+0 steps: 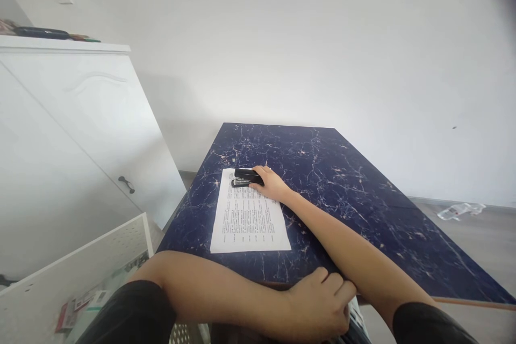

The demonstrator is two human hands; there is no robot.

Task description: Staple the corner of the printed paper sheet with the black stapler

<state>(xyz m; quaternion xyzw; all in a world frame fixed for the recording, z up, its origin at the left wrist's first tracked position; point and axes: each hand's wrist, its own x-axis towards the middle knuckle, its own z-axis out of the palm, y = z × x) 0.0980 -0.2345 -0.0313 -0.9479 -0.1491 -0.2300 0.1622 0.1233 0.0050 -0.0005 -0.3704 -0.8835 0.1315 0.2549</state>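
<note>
My right hand point(271, 184) is closed around the back of a black stapler point(244, 175), fingers over the top and thumb on the near side. The stapler lies sideways with its front pointing left and a gap between its upper and lower arms. It is on the far part of a printed white paper point(250, 226), which lies on the dark blue marbled table point(314, 172). Whether there is more than one sheet, I cannot tell. My left hand point(320, 303) is curled into a loose fist at the table's near edge, below my right forearm, and nothing shows in it.
A small pale piece point(234, 160) lies on the table beyond the paper. To the left stand a white cabinet point(72, 118) and a white perforated bin point(100, 247) with packets inside. A clear plastic wrapper point(459, 210) is on the floor at right. The wall stands behind the table.
</note>
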